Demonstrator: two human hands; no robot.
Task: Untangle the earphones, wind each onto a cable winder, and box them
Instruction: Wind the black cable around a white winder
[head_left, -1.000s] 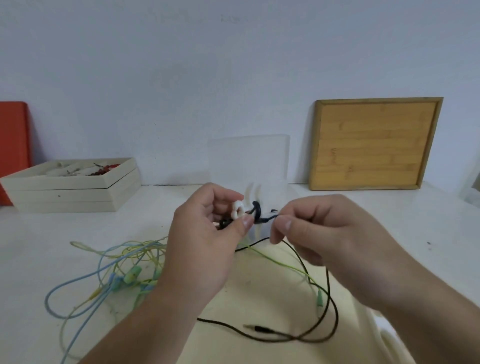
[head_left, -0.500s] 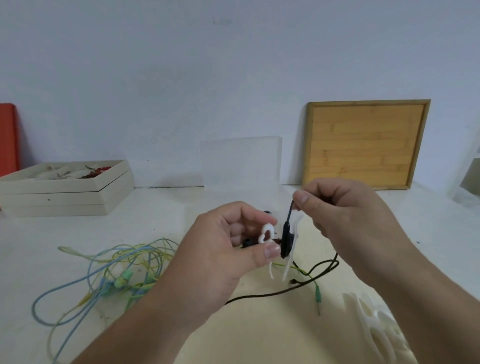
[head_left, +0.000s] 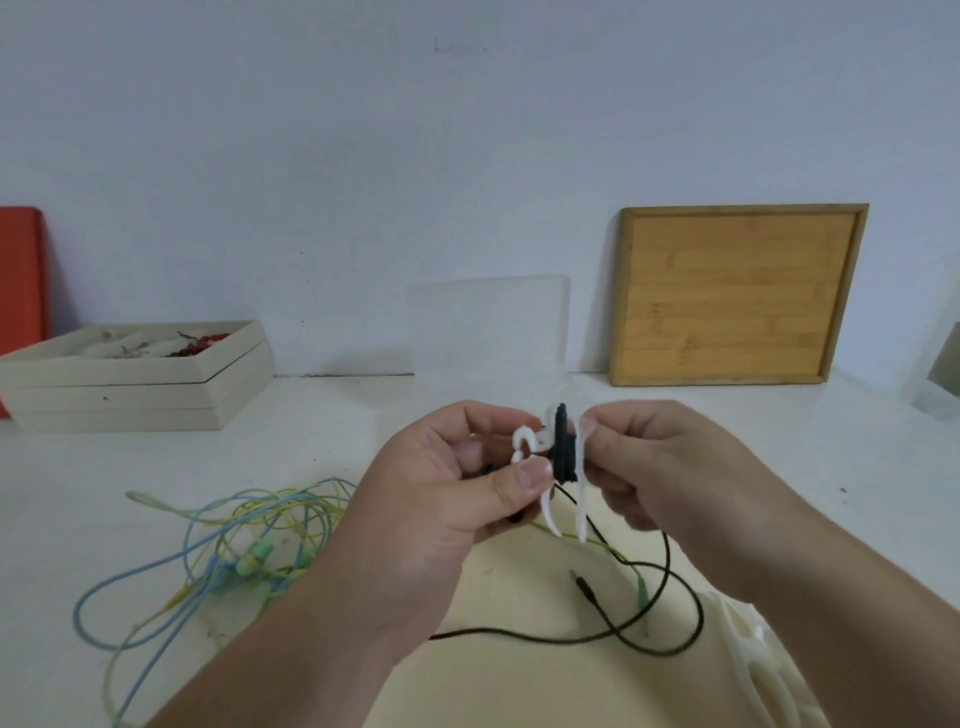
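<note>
My left hand (head_left: 457, 499) pinches a white cable winder (head_left: 530, 447) between thumb and fingers, held up above the table. Several turns of the black earphone cable (head_left: 563, 447) sit wound round the winder. My right hand (head_left: 654, 467) pinches that cable right beside the winder. The loose rest of the black cable (head_left: 675, 613) loops down onto the table, its plug (head_left: 584, 584) lying free. A tangle of blue, yellow and green earphones (head_left: 244, 551) lies on the table to the left.
A clear plastic box (head_left: 488, 327) stands behind my hands against the wall. A wooden tray (head_left: 737, 296) leans at the back right. Stacked beige trays (head_left: 140, 384) sit back left beside a red board (head_left: 21, 280). More white winders (head_left: 753, 670) lie at the lower right.
My right hand came down from above the winder to its right side, laying another turn of black cable. The loose loop on the table has shifted and shortened.
</note>
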